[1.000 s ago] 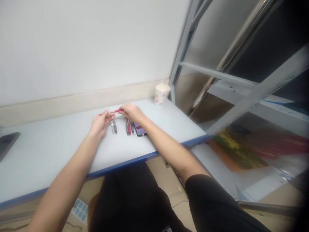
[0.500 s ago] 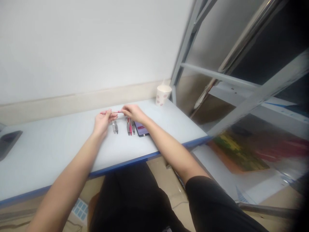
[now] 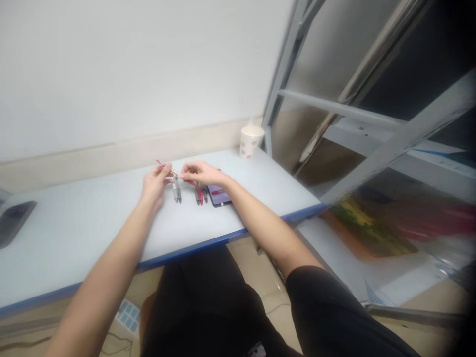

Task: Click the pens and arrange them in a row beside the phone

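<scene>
My left hand (image 3: 153,184) pinches a slim red pen (image 3: 159,162), whose red end sticks up past the thumb. The pen slants down to the right, with a pale stretch between the hands. My right hand (image 3: 203,172) is closed at its other side, fingertips pinched, and a red piece (image 3: 190,182) shows just under them. Whether that piece is joined to the rest, I cannot tell. Below my hands lie two grey-and-clear pens (image 3: 177,192) side by side. To their right is a group of dark and red pens (image 3: 201,195), partly covered by my right hand.
A purple-screened device (image 3: 218,195) lies under my right wrist. A patterned paper cup (image 3: 252,142) stands at the back right corner by a metal frame (image 3: 277,96). A dark phone-like slab (image 3: 15,223) is at the far left. The table's blue edge (image 3: 193,249) runs in front.
The pen has gone from nearly level to slanting down to the right. My right hand has moved slightly left and lower, and a red piece now shows beneath its fingers.
</scene>
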`<action>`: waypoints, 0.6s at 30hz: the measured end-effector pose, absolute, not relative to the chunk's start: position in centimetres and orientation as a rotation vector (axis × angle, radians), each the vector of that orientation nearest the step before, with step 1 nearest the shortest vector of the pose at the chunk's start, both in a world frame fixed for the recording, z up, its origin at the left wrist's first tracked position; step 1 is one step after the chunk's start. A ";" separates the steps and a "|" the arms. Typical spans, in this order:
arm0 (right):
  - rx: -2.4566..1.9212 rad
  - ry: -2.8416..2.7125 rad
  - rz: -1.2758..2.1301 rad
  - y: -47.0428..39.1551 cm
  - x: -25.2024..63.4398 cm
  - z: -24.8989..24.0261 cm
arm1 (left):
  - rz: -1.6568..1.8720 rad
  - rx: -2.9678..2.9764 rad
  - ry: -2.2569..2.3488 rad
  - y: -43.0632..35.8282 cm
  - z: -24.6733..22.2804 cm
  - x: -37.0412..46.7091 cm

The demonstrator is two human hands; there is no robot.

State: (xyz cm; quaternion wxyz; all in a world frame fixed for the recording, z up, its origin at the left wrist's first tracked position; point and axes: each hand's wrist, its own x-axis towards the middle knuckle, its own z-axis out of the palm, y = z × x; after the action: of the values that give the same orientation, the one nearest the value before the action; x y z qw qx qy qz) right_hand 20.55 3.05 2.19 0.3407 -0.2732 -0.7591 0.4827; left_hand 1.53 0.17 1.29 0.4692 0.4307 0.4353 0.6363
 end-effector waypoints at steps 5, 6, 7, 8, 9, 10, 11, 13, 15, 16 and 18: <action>-0.646 -1.911 1.308 2.8 20.5 2.1 | 1.352 1.065 1.062 -0.3 1.1 2.0; -0.658 -1.901 1.337 2.5 20.4 2.3 | 1.358 1.059 1.072 -0.4 1.1 2.2; -0.674 -1.893 1.363 2.2 20.3 2.4 | 1.371 1.059 1.085 -0.4 1.1 2.3; -0.690 -1.882 1.378 1.9 20.2 2.5 | 1.386 1.069 1.100 -0.4 1.1 2.4; -0.704 -1.869 1.381 1.7 20.1 2.6 | 1.395 1.089 1.117 -0.4 1.1 2.4; -0.720 -1.851 1.375 1.6 20.0 2.6 | 1.401 1.117 1.141 -0.4 1.0 2.4; -0.742 -1.832 1.363 1.6 20.0 2.5 | 1.405 1.153 1.175 -0.3 1.0 2.4; -0.788 -1.794 1.336 1.8 19.9 2.3 | 1.403 1.276 1.286 -0.2 0.8 2.2; -0.804 -1.752 1.311 2.3 20.0 1.9 | 1.357 1.467 1.445 -0.2 0.5 1.9; -0.794 -1.731 1.300 2.6 20.0 1.8 | 1.315 1.571 1.526 -0.2 0.4 1.8; -0.763 -1.695 1.286 3.0 20.2 1.5 | 1.198 1.756 1.669 -0.4 0.2 1.6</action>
State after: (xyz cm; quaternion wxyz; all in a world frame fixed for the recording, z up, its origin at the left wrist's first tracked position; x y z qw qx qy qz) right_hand 20.16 3.04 1.47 0.4268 -0.3052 -0.6782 0.5145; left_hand 1.55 -0.38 0.23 0.2175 0.6341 0.6028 0.4326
